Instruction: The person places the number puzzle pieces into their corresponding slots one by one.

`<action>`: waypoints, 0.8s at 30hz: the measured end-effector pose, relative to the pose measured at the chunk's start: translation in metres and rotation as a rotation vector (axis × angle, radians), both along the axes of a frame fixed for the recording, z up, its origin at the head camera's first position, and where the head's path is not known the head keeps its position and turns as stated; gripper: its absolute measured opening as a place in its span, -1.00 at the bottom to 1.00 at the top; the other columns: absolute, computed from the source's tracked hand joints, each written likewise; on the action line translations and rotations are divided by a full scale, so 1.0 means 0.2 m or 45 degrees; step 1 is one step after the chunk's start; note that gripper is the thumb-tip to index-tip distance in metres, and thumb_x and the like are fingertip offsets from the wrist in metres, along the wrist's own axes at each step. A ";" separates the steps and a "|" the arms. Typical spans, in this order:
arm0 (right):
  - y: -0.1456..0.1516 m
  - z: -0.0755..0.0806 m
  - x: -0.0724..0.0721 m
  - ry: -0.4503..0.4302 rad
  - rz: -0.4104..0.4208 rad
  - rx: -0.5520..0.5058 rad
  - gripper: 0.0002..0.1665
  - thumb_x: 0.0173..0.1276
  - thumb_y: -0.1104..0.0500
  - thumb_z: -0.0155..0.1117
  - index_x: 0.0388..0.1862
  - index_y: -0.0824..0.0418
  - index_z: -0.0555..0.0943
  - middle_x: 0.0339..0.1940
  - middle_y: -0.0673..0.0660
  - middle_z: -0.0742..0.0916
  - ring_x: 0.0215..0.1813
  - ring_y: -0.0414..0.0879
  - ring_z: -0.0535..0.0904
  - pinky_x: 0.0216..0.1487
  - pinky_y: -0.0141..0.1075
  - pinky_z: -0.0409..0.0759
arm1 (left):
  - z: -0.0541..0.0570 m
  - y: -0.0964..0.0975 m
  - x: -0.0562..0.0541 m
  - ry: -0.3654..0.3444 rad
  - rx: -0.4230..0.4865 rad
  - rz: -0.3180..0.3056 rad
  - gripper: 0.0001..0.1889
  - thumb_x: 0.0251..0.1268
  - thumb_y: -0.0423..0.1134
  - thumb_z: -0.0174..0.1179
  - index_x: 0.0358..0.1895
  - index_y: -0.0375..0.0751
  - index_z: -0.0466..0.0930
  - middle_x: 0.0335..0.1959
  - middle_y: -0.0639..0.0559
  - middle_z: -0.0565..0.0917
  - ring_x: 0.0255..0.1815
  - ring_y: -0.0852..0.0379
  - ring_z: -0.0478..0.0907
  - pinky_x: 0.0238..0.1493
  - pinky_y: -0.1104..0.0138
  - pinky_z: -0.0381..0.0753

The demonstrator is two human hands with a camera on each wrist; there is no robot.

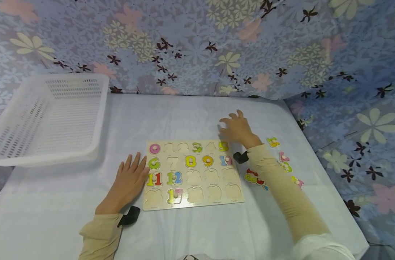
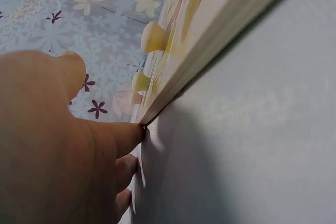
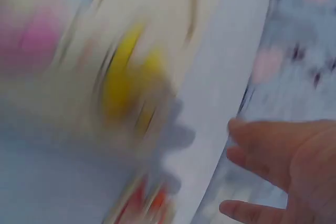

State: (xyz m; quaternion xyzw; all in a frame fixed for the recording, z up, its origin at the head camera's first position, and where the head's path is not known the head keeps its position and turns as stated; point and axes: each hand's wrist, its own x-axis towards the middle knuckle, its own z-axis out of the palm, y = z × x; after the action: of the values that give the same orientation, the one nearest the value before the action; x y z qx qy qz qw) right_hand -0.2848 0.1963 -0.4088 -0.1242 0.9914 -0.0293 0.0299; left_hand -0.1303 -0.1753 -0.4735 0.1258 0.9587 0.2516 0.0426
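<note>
A wooden number puzzle board lies flat on the table, with pegged number pieces in some of its recesses and other recesses bare. My left hand rests flat with straight fingers beside the board's left edge; in the left wrist view a fingertip touches that edge. Over the board's far right corner, near the yellow number 5, my right hand is raised with fingers spread and nothing in them. The right wrist view is blurred; the right hand shows there, apart from the board.
Loose number pieces lie to the right of the board, among them a yellow one, a pink one and a red one; the right forearm partly covers them. A white plastic basket stands at the left. Flowered cloth hangs behind the table.
</note>
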 end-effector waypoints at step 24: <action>0.30 -0.11 -0.12 0.166 0.191 -0.113 -0.78 0.19 0.25 0.45 -0.15 0.08 0.77 0.25 0.37 0.51 0.48 0.34 -0.02 0.27 0.32 0.18 | 0.00 -0.02 0.00 0.001 0.010 -0.006 -0.33 0.57 0.15 -0.38 0.52 -0.25 0.02 0.55 -0.21 -0.06 0.54 -0.24 -0.33 0.43 -0.11 -0.37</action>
State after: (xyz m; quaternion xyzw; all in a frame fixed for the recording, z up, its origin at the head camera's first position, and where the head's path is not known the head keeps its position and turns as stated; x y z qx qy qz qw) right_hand -0.3082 0.2555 -0.4304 -0.2007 0.9769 -0.0628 -0.0383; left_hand -0.1306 -0.1785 -0.4741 0.1285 0.9574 0.2551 0.0422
